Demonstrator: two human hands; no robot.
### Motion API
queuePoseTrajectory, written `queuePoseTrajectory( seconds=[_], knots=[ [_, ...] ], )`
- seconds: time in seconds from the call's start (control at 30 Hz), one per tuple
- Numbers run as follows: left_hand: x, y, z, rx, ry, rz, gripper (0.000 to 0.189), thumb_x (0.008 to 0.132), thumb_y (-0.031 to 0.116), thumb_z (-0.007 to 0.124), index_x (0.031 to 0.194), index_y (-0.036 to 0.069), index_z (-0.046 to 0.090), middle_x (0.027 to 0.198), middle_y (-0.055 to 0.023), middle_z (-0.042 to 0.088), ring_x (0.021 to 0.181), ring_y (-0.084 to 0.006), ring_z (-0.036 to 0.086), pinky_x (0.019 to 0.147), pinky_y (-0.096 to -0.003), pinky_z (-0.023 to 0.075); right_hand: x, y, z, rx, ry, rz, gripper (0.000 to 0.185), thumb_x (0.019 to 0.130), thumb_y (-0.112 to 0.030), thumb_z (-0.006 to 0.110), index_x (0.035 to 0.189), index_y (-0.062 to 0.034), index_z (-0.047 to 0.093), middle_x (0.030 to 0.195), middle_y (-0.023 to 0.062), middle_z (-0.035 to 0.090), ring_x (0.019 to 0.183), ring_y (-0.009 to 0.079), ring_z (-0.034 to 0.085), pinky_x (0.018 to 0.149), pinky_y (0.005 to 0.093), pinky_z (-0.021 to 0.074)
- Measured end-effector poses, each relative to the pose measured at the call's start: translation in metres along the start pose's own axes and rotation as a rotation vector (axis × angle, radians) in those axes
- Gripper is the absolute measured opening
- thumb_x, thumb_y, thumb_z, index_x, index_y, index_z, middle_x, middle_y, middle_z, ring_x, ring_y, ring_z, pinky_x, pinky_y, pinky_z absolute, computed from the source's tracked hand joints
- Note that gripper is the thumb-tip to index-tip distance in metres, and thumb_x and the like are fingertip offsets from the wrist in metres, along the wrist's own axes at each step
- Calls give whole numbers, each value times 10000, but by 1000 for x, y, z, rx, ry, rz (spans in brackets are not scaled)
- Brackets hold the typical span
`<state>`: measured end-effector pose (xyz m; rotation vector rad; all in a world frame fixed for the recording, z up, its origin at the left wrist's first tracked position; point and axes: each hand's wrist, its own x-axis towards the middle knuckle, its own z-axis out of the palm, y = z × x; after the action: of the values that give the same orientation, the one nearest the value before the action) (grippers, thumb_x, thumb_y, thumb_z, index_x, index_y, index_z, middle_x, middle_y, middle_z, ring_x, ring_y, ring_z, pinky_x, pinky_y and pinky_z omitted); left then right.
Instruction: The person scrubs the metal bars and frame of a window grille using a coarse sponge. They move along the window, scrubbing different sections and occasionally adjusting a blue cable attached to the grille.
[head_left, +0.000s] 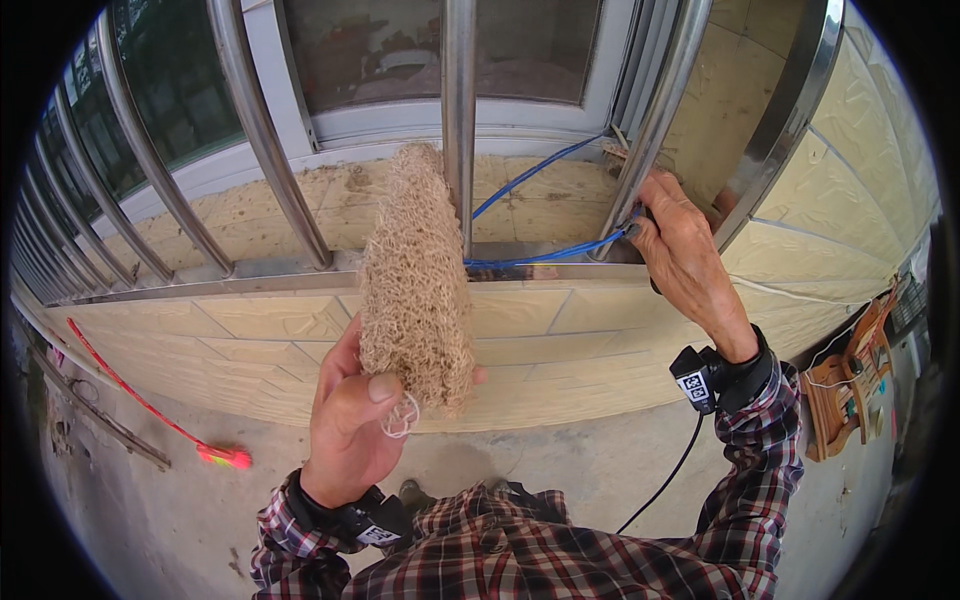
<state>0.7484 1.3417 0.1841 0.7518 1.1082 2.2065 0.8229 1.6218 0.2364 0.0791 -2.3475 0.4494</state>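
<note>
My left hand (356, 420) grips a dried loofah sponge (416, 277) by its lower end, thumb in front. The loofah stands nearly upright before the steel window bars, and a small pale loop of string (401, 417) hangs beside my thumb. My right hand (679, 240) is at a steel bar (660, 127), with thumb and fingers closed around a blue cord (551, 256). That cord runs left along the bottom rail to the middle bar (459, 97); another blue stretch goes back toward the window corner. Part of my right fingers is hidden behind the bar.
Behind the bars lies a dirty tiled sill (345, 187) below a white-framed window (450, 116). A tiled wall (262, 315) drops to the concrete floor (300, 555). A red-handled broom (225, 455) is at left, a wooden chair (832, 412) at right. A black cable (667, 480) hangs from my right wrist device.
</note>
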Motion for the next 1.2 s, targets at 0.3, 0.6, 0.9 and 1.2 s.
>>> queuePoseTrajectory(
  seconds=[0.3, 0.6, 0.9, 1.2],
  knots=[
    [31, -23, 25, -317, -108, 53, 670, 880, 324, 544, 1389, -24, 284, 1360, -287, 390, 1157, -415, 510, 929, -480, 468, -3, 13, 1, 110, 122, -61, 155, 791, 62, 560, 932, 0, 539, 926, 110, 513, 754, 236, 531, 682, 321, 434],
    [61, -2, 49, -46, -147, 422, 677, 847, 324, 586, 1345, -58, 330, 1310, -287, 436, 1064, -390, 580, 854, -453, 513, 4, 20, 1, 347, 216, 143, 116, 846, -71, 603, 948, -20, 578, 906, 61, 522, 739, 132, 468, 689, 250, 402],
    [66, 43, 39, 462, -222, 367, 848, 778, 452, 644, 1354, -84, 325, 1316, -319, 426, 1022, -379, 602, 853, -411, 512, 25, 3, -22, 480, 195, 183, 162, 915, -171, 587, 911, -11, 556, 763, -35, 479, 756, 74, 399, 674, 206, 354],
    [-13, 64, -3, 1335, 228, 398, 633, 628, 173, 655, 1204, -41, 502, 997, -172, 618, 846, -288, 609, 747, -337, 489, 38, -3, -28, 720, 175, 320, 116, 890, -168, 615, 914, -56, 603, 759, -51, 517, 686, 43, 431, 602, 189, 348]
  ],
)
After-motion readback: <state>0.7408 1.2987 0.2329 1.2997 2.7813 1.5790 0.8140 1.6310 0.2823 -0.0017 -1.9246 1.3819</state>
